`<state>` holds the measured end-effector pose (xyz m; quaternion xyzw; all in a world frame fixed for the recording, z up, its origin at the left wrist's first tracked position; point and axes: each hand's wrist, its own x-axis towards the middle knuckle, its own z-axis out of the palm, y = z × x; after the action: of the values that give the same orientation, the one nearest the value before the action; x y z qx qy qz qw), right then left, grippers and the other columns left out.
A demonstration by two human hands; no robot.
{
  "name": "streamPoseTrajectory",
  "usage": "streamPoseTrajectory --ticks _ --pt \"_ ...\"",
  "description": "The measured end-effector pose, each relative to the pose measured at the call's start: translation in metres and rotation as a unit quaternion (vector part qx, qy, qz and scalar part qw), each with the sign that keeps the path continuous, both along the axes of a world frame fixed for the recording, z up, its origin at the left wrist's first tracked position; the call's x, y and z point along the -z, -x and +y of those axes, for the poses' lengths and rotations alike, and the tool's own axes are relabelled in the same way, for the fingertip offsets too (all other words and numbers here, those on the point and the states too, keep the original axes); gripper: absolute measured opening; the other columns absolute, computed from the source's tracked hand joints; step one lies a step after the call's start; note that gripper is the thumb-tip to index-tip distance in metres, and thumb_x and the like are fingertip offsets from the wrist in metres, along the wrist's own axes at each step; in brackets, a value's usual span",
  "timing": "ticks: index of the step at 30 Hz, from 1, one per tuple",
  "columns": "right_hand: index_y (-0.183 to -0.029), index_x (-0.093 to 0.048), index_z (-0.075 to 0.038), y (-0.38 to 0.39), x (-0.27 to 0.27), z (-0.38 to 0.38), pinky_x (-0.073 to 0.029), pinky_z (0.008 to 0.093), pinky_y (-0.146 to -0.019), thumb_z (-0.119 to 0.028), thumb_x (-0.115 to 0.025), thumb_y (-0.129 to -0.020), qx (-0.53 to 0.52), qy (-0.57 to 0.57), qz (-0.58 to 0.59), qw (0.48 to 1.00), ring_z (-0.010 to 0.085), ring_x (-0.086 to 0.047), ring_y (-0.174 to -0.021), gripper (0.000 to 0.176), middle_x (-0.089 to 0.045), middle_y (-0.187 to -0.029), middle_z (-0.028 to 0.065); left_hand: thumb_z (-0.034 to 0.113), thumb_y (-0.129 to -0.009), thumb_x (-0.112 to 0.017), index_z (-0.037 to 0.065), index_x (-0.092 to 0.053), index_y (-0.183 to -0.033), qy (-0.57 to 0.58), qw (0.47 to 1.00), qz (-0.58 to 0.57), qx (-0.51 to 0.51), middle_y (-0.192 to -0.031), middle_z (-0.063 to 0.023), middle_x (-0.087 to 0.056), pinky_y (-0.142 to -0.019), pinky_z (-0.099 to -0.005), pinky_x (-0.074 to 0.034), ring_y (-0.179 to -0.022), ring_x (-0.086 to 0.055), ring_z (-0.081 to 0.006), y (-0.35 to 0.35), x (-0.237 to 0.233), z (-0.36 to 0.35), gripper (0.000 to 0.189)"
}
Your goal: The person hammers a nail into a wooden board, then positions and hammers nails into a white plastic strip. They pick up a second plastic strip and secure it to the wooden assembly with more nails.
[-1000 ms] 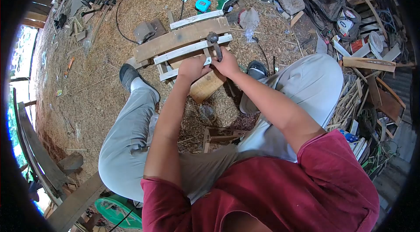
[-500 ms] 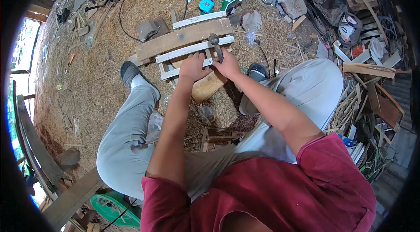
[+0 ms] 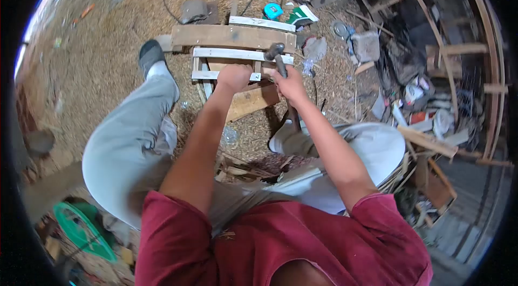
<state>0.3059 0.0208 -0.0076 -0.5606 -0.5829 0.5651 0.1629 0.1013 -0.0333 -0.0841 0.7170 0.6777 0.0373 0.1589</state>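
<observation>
Left: sandalled foot [image 3: 152,56] on the shavings-covered floor [image 3: 108,65], beside the wooden frame [image 3: 216,54]. Frame lies ahead of the person – white slats plus one wide brown plank [image 3: 216,36]. Dark block [image 3: 194,11] sits just beyond it. Left hand [image 3: 234,77] is at the lower white slat [image 3: 206,75], fingers curled; can't tell if its grip pinches anything. Light board [image 3: 252,102] is just below, on the near side. Teal tape measure [image 3: 273,11] lies past the frame's far edge. Right hand [image 3: 291,84] has its grip closed round the hammer [image 3: 281,65] – head up over the frame's right end, handle running back toward the person. Scrap wood [image 3: 429,141] far right.
</observation>
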Motion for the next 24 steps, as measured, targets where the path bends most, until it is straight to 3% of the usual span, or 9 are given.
streamPoseTrajectory --ticks 2,6,9,15,19,22,24 --pt "-0.097 -0.058 -0.005 -0.012 -0.01 -0.002 -0.039 0.0317 -0.043 -0.024 -0.067 -0.103 -0.026 0.021 -0.031 0.999 0.0117 -0.049 -0.048 0.022 -0.055 -0.067 0.0007 0.017 -0.092 -0.058 0.007 -0.073 -0.096 0.003 1.0 -0.014 -0.016 -0.098 -0.0151 -0.079 -0.077 -0.0482 -0.062 -0.091 -0.077 -0.0349 0.0 0.002 -0.001 0.018" --pt "-0.097 -0.051 -0.009 -0.02 -0.044 -0.011 -0.04 0.029 -0.042 -0.032 -0.059 -0.108 -0.048 0.111 -0.043 0.992 0.01 -0.049 -0.049 0.027 -0.054 -0.073 0.0013 0.017 -0.089 -0.059 0.009 -0.072 -0.093 -0.034 0.999 -0.034 -0.025 -0.095 -0.0139 -0.078 -0.076 -0.0482 -0.062 -0.088 -0.077 -0.0341 0.002 0.019 -0.003 0.016" --pt "-0.107 -0.053 -0.008 -0.022 -0.046 -0.011 -0.039 0.0307 -0.041 -0.031 -0.061 -0.107 -0.056 0.14 -0.044 0.988 0.0118 -0.05 -0.049 0.025 -0.055 -0.073 0.0022 0.016 -0.091 -0.059 0.007 -0.076 -0.097 0.006 0.999 -0.04 -0.022 -0.105 -0.015 -0.079 -0.083 -0.0481 -0.062 -0.098 -0.076 -0.0345 0.002 0.013 -0.002 0.02" --pt "-0.111 -0.054 -0.007 -0.002 -0.053 -0.012 -0.04 0.0313 -0.04 -0.032 -0.058 -0.108 -0.052 0.136 -0.044 0.988 0.013 -0.054 -0.049 0.025 -0.057 -0.075 0.0036 0.017 -0.092 -0.059 0.008 -0.076 -0.102 0.021 0.999 -0.04 -0.014 -0.106 -0.0154 -0.078 -0.086 -0.0477 -0.061 -0.101 -0.076 -0.0346 0.003 0.0 -0.004 0.022" --pt "-0.117 -0.057 -0.005 0.01 -0.065 -0.002 -0.044 0.0319 -0.041 -0.031 -0.057 -0.108 -0.12 0.089 -0.094 0.984 0.0144 -0.057 -0.05 0.027 -0.059 -0.078 0.0047 0.017 -0.088 -0.061 0.007 -0.07 -0.094 -0.021 0.999 -0.04 -0.016 -0.096 -0.0144 -0.078 -0.077 -0.0475 -0.061 -0.088 -0.077 -0.0332 0.004 0.017 -0.002 0.015" --pt "-0.122 -0.057 -0.007 0.013 -0.068 0.014 -0.046 0.0308 -0.042 -0.032 -0.055 -0.109 -0.184 0.058 -0.154 0.969 0.0142 -0.058 -0.051 0.028 -0.059 -0.08 0.0046 0.017 -0.087 -0.062 0.007 -0.071 -0.094 -0.032 0.998 -0.047 -0.012 -0.096 -0.0145 -0.078 -0.078 -0.0478 -0.061 -0.088 -0.076 -0.0335 0.004 0.019 -0.002 0.016" --pt "-0.131 -0.057 -0.007 0.016 -0.074 0.021 -0.047 0.031 -0.042 -0.032 -0.055 -0.109 -0.212 0.046 -0.17 0.961 0.0144 -0.058 -0.051 0.034 -0.059 -0.08 0.0049 0.016 -0.09 -0.06 0.007 -0.075 -0.101 0.02 0.999 -0.039 -0.016 -0.105 -0.0146 -0.078 -0.085 -0.0474 -0.061 -0.099 -0.076 -0.0343 0.005 0.002 -0.003 0.02"
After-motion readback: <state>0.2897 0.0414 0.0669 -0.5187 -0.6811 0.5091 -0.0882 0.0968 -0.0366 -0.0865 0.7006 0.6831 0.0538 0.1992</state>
